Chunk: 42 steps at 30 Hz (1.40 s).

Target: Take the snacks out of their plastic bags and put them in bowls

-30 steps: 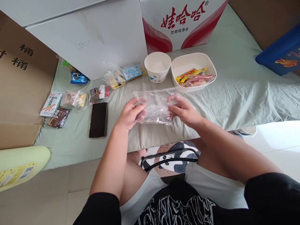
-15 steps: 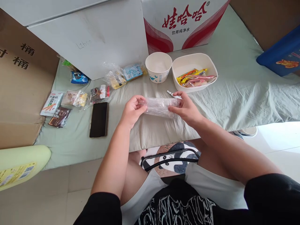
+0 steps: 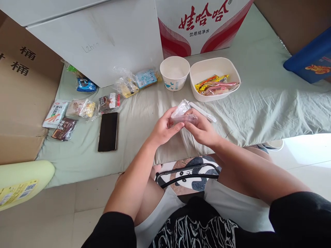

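Note:
Between my two hands is a crumpled clear plastic bag (image 3: 181, 108), now folded into a small bundle. My left hand (image 3: 165, 128) is closed on its left side, the thumb pointing inward. From the right, my right hand (image 3: 200, 128) grips the same bag, and the two thumbs nearly meet. Just beyond my right hand a thin white utility knife (image 3: 203, 111) lies on the cloth. Behind it stands a white oval tub (image 3: 216, 97) holding several wrapped snack sticks (image 3: 213, 85). A white paper cup (image 3: 174, 74) stands left of the tub.
A phone (image 3: 108, 132) lies on the green cloth (image 3: 137, 137) to the left. Several packaged snacks (image 3: 109, 103) are spread beyond it. A white box (image 3: 111, 44) and a red-and-white carton (image 3: 204, 27) stand at the back, a blue container (image 3: 310, 58) at the right.
My hands have drawn together, the left one moving right, and the stretched plastic bag has become a compact bundle. More of the white knife shows beside my right hand.

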Motion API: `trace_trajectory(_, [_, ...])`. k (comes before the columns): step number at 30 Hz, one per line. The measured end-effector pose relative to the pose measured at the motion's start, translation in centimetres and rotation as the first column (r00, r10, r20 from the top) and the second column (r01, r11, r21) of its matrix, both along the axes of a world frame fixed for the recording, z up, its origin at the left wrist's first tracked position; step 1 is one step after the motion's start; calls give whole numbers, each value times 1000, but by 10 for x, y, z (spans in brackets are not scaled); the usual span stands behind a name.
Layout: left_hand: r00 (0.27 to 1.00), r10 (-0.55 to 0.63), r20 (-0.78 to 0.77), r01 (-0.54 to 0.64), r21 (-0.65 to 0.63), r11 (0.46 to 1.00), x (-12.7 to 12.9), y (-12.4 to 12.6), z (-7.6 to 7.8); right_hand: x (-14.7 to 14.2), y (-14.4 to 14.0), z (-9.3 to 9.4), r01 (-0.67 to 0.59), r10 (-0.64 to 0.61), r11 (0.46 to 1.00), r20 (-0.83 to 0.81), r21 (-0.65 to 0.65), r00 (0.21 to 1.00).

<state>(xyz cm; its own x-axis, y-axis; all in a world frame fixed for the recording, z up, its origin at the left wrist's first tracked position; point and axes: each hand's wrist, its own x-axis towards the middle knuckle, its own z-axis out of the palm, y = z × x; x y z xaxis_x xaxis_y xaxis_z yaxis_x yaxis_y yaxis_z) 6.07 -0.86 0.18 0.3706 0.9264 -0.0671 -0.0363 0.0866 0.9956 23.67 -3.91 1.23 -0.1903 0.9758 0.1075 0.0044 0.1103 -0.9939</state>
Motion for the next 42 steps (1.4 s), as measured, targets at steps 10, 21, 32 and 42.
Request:
trace_trajectory(10, [995,38,90,-33,-48,998,1,5,12,5,13,-4,119,-134,975,-66,-188,989])
trace_trajectory(21, [958,286,27,-285,-16,958,-15,19,20,18,63,46,379,-517,843,380,381,767])
trace_trajectory(32, [978,201,-59,-205,-73,976,-44,31,29,-32,236,59,-25,176,983,909,-180,377])
trace_trajectory(42, [977,115,-181,-137,-114,984,-59,22,42,-64,215,107,-15,-141,989,974,146,178])
